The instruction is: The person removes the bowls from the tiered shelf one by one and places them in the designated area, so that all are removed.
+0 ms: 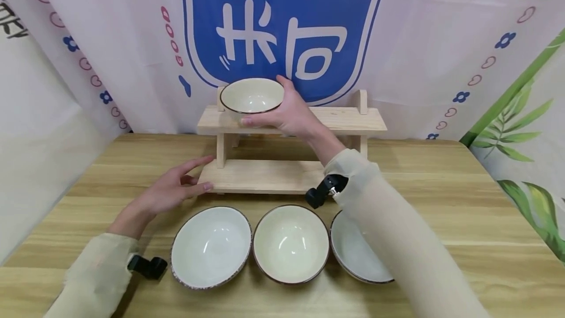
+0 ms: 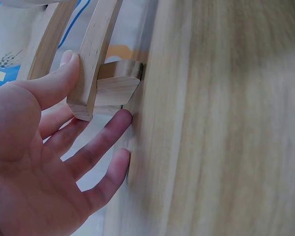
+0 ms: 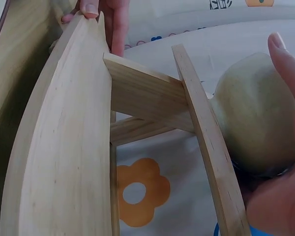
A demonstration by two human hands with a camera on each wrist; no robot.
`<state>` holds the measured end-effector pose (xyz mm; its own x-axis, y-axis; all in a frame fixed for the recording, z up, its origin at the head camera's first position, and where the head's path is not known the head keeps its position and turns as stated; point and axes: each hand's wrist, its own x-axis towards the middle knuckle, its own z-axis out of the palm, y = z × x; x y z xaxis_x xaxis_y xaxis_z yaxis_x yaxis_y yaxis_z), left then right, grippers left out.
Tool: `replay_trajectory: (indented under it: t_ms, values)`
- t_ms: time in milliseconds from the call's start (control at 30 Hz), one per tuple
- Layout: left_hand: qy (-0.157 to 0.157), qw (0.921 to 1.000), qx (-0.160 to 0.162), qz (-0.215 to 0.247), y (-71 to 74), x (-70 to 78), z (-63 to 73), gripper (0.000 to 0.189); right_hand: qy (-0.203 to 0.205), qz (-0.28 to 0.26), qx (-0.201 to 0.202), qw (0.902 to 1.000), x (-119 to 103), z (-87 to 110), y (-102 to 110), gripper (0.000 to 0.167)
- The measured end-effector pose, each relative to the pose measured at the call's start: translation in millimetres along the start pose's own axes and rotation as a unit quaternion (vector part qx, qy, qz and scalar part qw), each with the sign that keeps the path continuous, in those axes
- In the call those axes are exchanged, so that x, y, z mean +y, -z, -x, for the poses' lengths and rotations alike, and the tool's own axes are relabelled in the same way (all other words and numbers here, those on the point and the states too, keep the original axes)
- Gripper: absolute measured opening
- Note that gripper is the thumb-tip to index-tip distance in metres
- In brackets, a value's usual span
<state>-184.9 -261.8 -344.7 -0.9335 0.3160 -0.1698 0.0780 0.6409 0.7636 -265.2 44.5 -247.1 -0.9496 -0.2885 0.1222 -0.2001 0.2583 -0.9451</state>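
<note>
A small cream bowl (image 1: 252, 96) with a dark rim is at the left end of the upper tier of a wooden two-tier rack (image 1: 265, 175). My right hand (image 1: 291, 112) grips this bowl from its right side, thumb in front and fingers behind. In the right wrist view, the bowl's rounded outside (image 3: 258, 113) shows beside the upper board. My left hand (image 1: 172, 188) holds the left end of the lower board, its thumb (image 2: 64, 78) against the wood, while the outer fingers spread near the tabletop.
Before the rack stand a white bowl (image 1: 212, 248) with a speckled rim, a cream bowl (image 1: 291, 244) and another white bowl (image 1: 359, 249), partly hidden by my right sleeve. A printed curtain (image 1: 145, 38) hangs behind the wood-grain table (image 1: 441, 200).
</note>
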Motion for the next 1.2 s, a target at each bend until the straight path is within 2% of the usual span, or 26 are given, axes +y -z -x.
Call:
replay_trajectory:
  t_ms: [300, 667, 1200]
  values:
    - [0.003, 1.0000, -0.004, 0.000, 0.1, 0.4, -0.6, 0.081, -0.009, 0.016, 0.029, 0.9994, 0, -0.6, -7, 0.137]
    - [0.003, 1.0000, -0.002, -0.002, -0.7, -1.1, -1.2, 0.081, -0.003, 0.027, 0.042, 0.9988, 1, 2.0, -9, 0.132]
    - [-0.012, 0.9999, -0.001, 0.001, 0.0, -3.0, -1.1, 0.079, 0.001, 0.040, 0.052, 0.9978, 5, 11.1, 6, 0.132]
